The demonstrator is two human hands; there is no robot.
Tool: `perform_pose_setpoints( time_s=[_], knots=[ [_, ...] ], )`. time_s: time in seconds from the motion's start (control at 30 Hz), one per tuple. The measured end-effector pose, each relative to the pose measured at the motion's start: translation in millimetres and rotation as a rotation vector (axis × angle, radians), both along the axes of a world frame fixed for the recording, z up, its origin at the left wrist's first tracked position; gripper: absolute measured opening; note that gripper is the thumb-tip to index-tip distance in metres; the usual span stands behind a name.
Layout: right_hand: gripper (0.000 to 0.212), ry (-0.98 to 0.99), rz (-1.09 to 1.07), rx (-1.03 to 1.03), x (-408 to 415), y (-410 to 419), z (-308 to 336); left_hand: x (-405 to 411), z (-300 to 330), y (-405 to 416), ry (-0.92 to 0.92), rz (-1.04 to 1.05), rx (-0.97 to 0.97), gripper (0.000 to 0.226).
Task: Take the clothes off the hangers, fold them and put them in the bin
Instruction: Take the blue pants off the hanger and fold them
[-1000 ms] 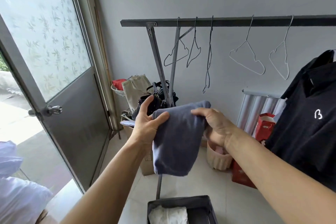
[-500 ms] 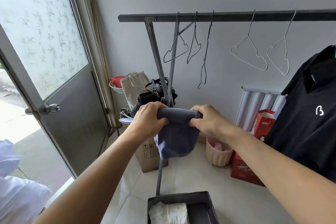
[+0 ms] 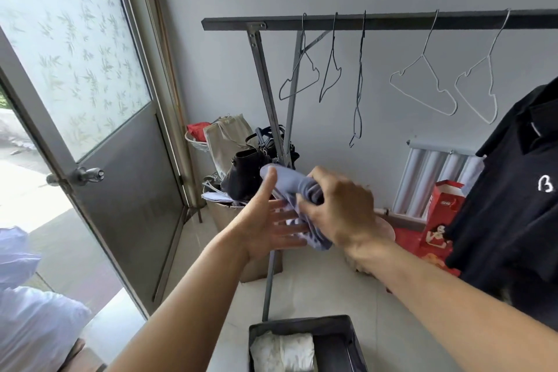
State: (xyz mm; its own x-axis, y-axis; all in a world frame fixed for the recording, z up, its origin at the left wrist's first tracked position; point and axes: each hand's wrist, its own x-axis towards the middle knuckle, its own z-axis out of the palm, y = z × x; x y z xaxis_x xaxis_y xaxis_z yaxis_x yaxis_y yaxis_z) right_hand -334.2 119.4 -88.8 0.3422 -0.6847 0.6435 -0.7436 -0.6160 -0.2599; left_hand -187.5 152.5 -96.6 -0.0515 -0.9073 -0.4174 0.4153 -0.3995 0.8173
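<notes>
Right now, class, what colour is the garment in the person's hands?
Pale blue-grey garment, plain, seen in the head view.

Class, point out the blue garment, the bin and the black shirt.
blue garment (image 3: 285, 183): head view, upper fold
bin (image 3: 302, 323): head view, far rim
black shirt (image 3: 513, 205): head view, chest

Single head-worn view, wide-angle, facing forward and down.

I look from head height, close over both forearms, toward the dark metal clothes rail (image 3: 392, 22) and down to the dark grey bin (image 3: 350, 341) at the frame's bottom edge.
</notes>
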Motion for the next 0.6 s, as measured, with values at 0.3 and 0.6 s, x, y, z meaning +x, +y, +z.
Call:
perform_pose_setpoints(
  time_s=[0.3,0.6],
  knots=[
    [0.026,-0.026,0.171,0.126,8,4,-35,21,-30,-8,0.079,0.131,0.017,0.029],
    [0.041,-0.101,0.52,1.233,0,-71,-6,60,-21,-26,-0.169,-0.176,0.093,0.029]
  ],
)
